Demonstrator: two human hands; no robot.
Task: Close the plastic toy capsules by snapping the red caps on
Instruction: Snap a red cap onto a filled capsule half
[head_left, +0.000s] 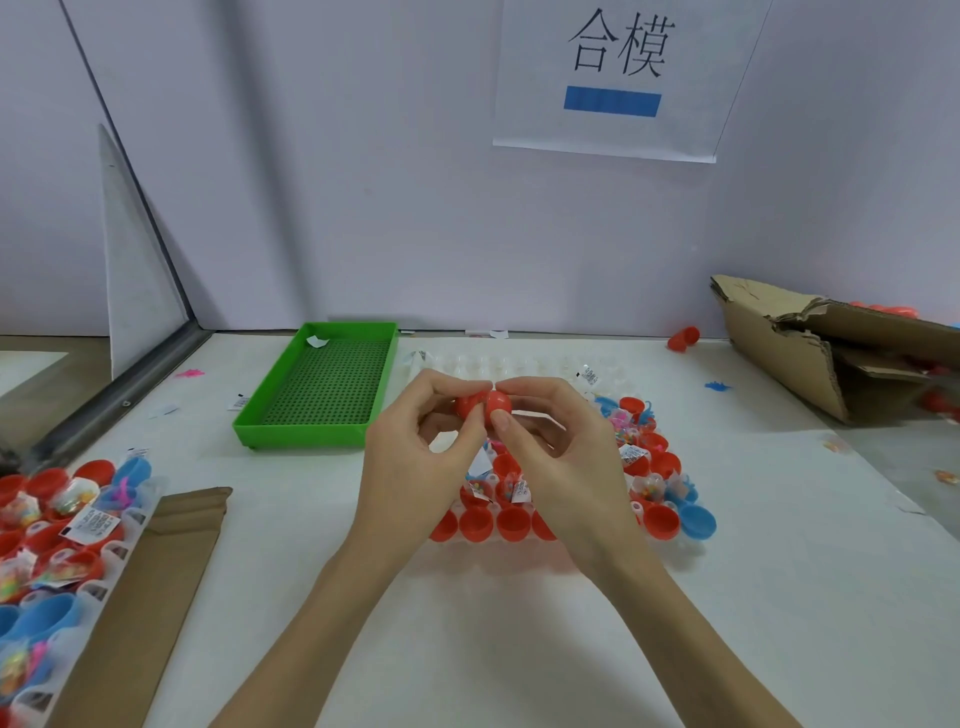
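Note:
Both hands hold one red capsule above the table's middle. My left hand pinches its left half and my right hand its right half, thumbs and forefingers meeting around it. Whether the two halves are snapped together I cannot tell. Below the hands a clear holder tray carries several open red capsule halves with small packed toys, plus a blue half at its right end. My hands hide the tray's middle.
An empty green tray stands behind the left hand. A second holder tray of red and blue capsules lies at the left edge beside a cardboard strip. A torn cardboard box sits far right, a loose red cap near it.

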